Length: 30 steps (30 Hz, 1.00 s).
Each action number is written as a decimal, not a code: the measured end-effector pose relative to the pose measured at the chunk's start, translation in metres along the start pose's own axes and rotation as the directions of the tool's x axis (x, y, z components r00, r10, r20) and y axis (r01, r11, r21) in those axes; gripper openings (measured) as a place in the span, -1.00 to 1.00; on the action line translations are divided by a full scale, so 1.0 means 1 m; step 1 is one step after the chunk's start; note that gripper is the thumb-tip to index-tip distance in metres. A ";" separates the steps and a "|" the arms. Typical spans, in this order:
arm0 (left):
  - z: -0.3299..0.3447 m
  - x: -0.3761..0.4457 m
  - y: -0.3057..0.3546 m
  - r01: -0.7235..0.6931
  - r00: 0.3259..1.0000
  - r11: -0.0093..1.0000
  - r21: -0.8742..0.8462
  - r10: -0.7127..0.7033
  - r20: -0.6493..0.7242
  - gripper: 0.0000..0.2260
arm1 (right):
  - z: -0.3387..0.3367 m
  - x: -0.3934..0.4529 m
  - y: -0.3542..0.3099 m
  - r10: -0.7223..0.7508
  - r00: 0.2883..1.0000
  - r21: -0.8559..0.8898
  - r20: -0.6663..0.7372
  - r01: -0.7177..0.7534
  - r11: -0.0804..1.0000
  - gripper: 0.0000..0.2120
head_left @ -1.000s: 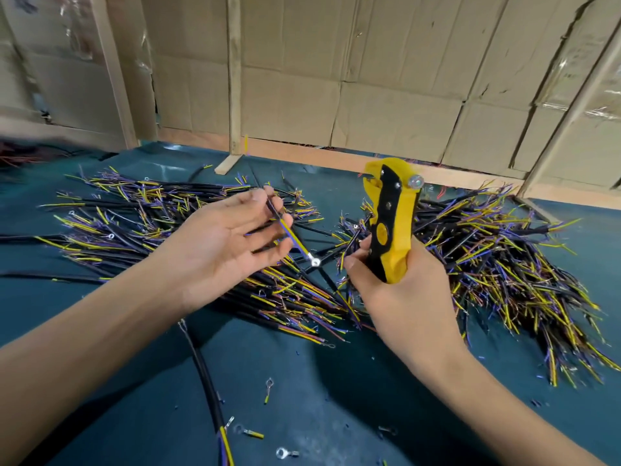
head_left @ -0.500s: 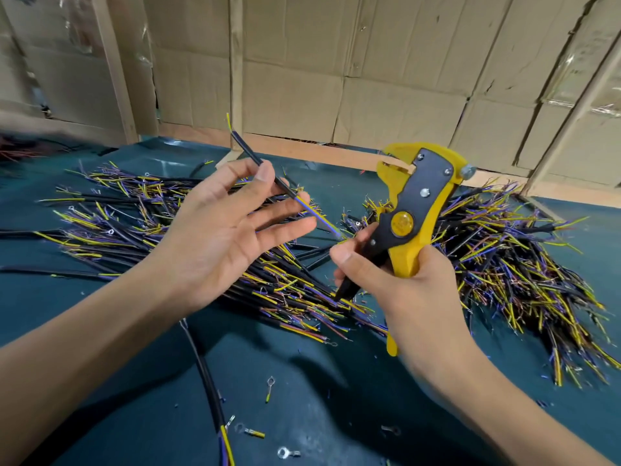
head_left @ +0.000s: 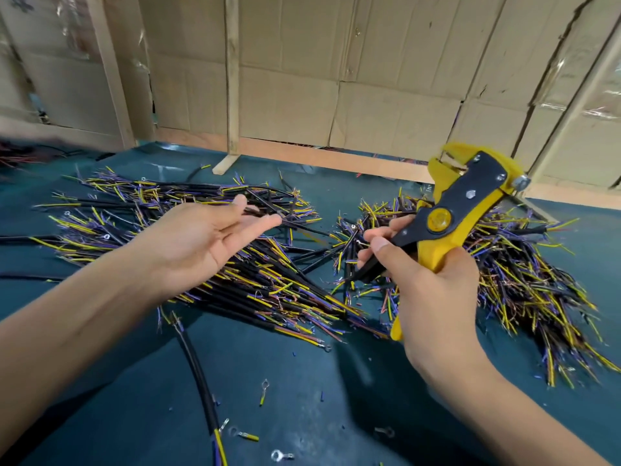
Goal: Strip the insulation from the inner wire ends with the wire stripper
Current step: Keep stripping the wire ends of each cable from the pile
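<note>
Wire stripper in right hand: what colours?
Yellow body with black side plate and black handle, on the wire stripper; head view, the only one.

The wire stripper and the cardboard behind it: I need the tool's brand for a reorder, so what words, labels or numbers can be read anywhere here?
None can be read.
Wire stripper in the right hand: no legible brand or number; its head is motion-blurred.
Cardboard wall: no print visible.

Yellow-and-black wire stripper (head_left: 470,210); black, yellow, purple wires (head_left: 255,280); teal table (head_left: 302,398).
</note>
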<state>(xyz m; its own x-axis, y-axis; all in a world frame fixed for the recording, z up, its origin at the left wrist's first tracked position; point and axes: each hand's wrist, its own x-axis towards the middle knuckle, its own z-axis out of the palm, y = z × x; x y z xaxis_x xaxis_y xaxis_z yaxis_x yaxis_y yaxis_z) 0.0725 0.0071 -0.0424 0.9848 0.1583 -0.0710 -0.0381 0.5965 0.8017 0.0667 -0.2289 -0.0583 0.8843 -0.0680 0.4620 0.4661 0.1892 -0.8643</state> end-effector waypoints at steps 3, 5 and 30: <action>-0.001 0.002 0.002 0.003 0.999 0.968 -0.253 -0.013 -0.039 -0.90 | 0.000 0.002 0.000 0.047 0.999 0.023 -0.009 -0.047 0.999 -0.81; 0.000 0.003 0.003 -0.030 0.999 0.943 -0.331 0.019 -0.036 -0.84 | 0.000 0.004 -0.001 0.078 0.997 0.046 -0.010 -0.078 0.996 -0.82; 0.001 0.005 -0.044 -0.787 0.544 -0.454 0.417 -0.193 0.816 -0.72 | -0.002 0.009 -0.003 0.151 0.989 0.068 -0.008 -0.150 0.986 -0.92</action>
<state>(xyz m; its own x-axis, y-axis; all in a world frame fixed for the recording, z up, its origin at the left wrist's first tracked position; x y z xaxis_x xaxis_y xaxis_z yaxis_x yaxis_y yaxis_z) 0.0796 -0.0193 -0.0772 0.6816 -0.6714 0.2909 -0.6872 -0.7240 -0.0608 0.0730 -0.2323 -0.0518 0.9446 -0.0469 0.3247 0.3253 0.2633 -0.9082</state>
